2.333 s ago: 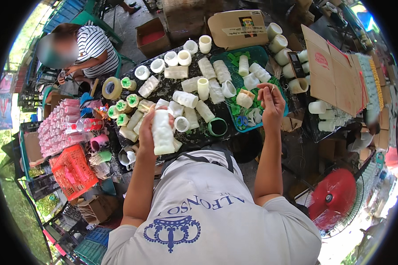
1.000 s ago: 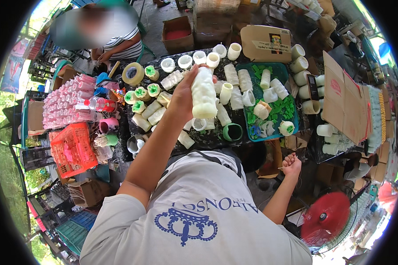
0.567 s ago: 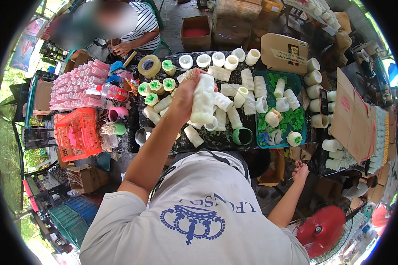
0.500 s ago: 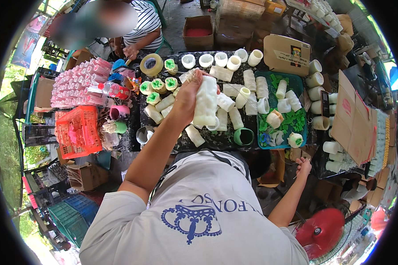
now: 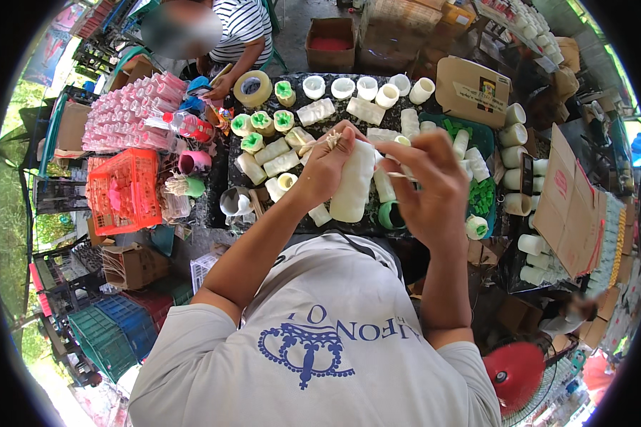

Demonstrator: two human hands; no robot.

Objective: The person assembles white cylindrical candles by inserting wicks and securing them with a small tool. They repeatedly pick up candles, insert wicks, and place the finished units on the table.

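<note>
My left hand is wrapped round a white, wavy-sided wax candle, held tilted above the near part of the table. Some pale strands like wick ends stick out by its thumb. My right hand, partly smeared by motion, is raised just right of the candle. Its fingers pinch a thin pale string-like piece pointing toward the candle. Several similar white candles lie on the black-covered table, and some upright ones with green centres stand left of my hands.
A teal tray with green bits stands to the right, beside a cardboard piece. A tape roll and pink candles are at the left, above an orange crate. Another person sits across the table.
My right hand has come up from low on the right to beside the candle, bringing a thin pale piece. My left hand still holds the candle, shifted slightly right in view.
</note>
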